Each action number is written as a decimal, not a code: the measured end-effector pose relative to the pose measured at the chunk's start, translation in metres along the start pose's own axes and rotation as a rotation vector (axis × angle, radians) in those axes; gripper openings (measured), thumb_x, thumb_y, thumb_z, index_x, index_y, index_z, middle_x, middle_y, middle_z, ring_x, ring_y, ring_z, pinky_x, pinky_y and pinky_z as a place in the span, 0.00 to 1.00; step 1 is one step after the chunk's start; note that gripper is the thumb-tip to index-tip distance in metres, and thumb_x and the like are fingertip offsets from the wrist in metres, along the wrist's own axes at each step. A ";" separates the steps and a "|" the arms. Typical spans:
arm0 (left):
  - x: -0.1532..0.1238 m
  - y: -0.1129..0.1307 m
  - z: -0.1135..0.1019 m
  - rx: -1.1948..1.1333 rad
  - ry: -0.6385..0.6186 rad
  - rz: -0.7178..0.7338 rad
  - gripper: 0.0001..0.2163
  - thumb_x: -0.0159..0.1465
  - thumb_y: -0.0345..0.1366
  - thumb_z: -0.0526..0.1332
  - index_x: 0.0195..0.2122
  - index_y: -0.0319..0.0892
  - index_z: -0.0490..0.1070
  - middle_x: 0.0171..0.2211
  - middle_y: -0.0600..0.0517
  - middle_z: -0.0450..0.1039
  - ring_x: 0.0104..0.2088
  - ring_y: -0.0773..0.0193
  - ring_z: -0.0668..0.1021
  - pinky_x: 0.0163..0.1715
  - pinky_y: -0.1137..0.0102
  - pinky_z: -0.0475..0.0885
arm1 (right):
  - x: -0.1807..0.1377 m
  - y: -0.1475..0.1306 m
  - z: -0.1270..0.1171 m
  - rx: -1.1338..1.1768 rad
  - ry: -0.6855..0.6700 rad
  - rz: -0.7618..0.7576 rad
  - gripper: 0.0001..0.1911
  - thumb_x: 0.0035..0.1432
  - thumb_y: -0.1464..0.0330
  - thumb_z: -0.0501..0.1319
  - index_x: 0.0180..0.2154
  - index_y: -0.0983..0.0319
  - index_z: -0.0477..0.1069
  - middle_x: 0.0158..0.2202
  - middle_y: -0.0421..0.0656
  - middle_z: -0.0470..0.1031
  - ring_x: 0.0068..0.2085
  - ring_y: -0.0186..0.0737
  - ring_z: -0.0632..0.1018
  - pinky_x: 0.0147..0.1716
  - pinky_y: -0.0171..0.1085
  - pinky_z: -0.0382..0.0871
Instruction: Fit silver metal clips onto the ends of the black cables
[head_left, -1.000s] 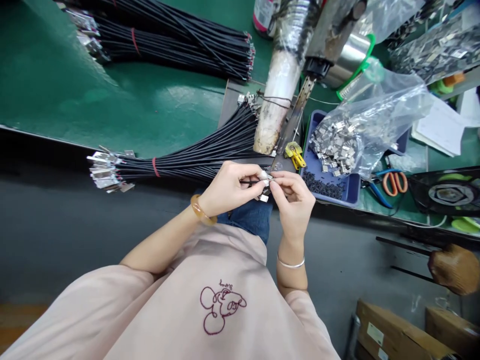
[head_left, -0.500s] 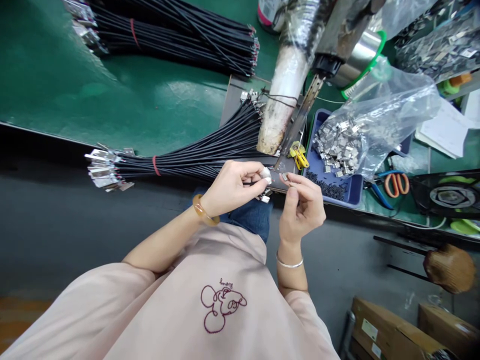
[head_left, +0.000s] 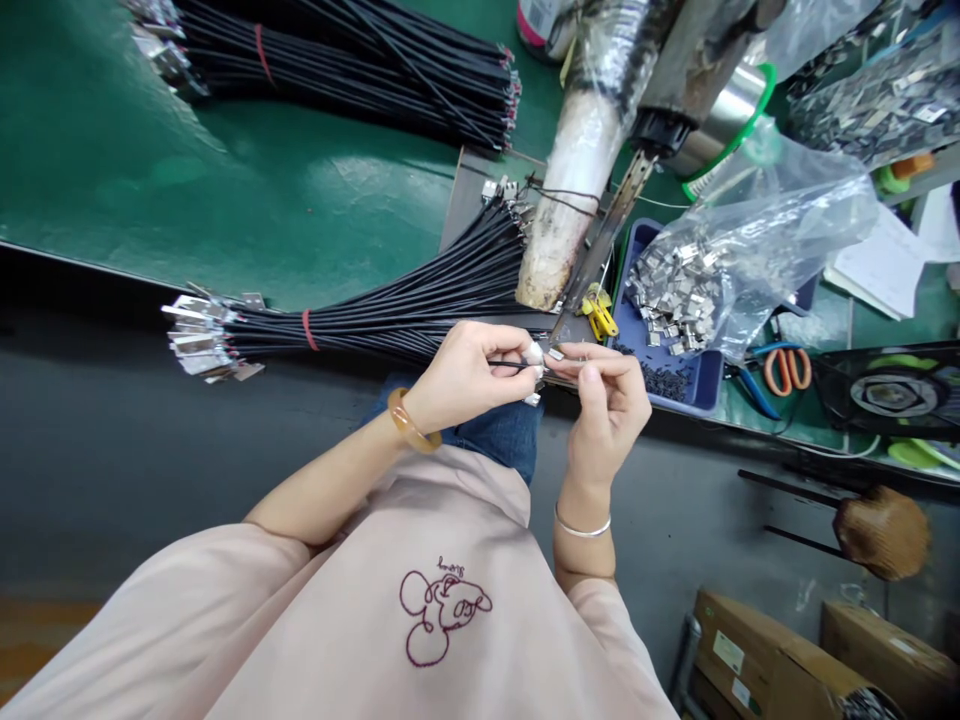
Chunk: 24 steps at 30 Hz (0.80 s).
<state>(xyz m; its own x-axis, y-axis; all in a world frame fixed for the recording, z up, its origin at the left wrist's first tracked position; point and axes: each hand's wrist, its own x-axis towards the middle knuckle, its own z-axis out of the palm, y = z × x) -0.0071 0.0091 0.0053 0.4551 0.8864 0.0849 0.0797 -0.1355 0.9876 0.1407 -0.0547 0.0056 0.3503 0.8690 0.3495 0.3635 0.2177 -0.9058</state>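
My left hand (head_left: 469, 375) is closed in a pinch on the end of a black cable (head_left: 510, 364) drawn from the bundle of black cables (head_left: 390, 315) lying across the bench edge. My right hand (head_left: 607, 400) is closed too, pinching a small metal terminal (head_left: 556, 352) right at the cable's tip. Both hands meet just in front of the bench, above my lap. The bundle is tied with a red band, and metal connectors (head_left: 199, 335) stick out at its left end.
A blue tray (head_left: 701, 375) with a plastic bag of metal terminals (head_left: 720, 270) sits to the right, beside scissors (head_left: 780, 365). A wrapped machine head (head_left: 577, 170) stands behind my hands. A second cable bundle (head_left: 352, 70) lies on the green mat (head_left: 225, 190). Cardboard boxes (head_left: 757, 650) sit on the floor.
My right hand drew away from the left with a terminal half a second ago, then came back to the cable tip. My left hand stayed where it was.
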 end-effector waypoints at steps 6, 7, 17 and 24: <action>0.000 0.001 0.000 0.003 0.012 0.007 0.05 0.55 0.28 0.62 0.23 0.38 0.70 0.17 0.60 0.52 0.21 0.74 0.54 0.20 0.76 0.50 | -0.002 0.002 0.000 -0.161 0.123 -0.177 0.02 0.63 0.70 0.64 0.37 0.57 0.73 0.41 0.41 0.80 0.41 0.40 0.84 0.42 0.44 0.82; 0.000 0.002 0.001 -0.004 0.019 0.010 0.05 0.55 0.28 0.62 0.23 0.38 0.70 0.18 0.60 0.52 0.21 0.75 0.54 0.20 0.76 0.50 | -0.003 0.002 0.000 -0.169 0.104 -0.222 0.03 0.62 0.71 0.65 0.38 0.56 0.73 0.41 0.41 0.80 0.41 0.40 0.84 0.42 0.44 0.82; -0.001 -0.001 0.005 -0.028 0.111 0.005 0.07 0.61 0.33 0.62 0.28 0.37 0.75 0.20 0.56 0.63 0.21 0.73 0.60 0.21 0.75 0.56 | -0.002 0.008 0.001 -0.194 0.043 -0.229 0.03 0.63 0.72 0.64 0.37 0.57 0.72 0.41 0.42 0.83 0.43 0.39 0.85 0.42 0.41 0.82; 0.000 -0.004 0.008 -0.011 0.160 0.023 0.07 0.61 0.33 0.62 0.27 0.38 0.74 0.19 0.57 0.60 0.21 0.73 0.59 0.20 0.75 0.55 | 0.001 0.010 0.002 -0.423 0.035 -0.492 0.09 0.60 0.76 0.64 0.38 0.55 0.72 0.43 0.41 0.84 0.42 0.39 0.85 0.42 0.40 0.82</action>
<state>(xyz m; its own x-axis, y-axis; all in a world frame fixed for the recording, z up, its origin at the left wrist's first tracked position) -0.0007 0.0062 0.0004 0.3093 0.9424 0.1269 0.0606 -0.1528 0.9864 0.1431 -0.0507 -0.0032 0.0818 0.6957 0.7136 0.7951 0.3862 -0.4676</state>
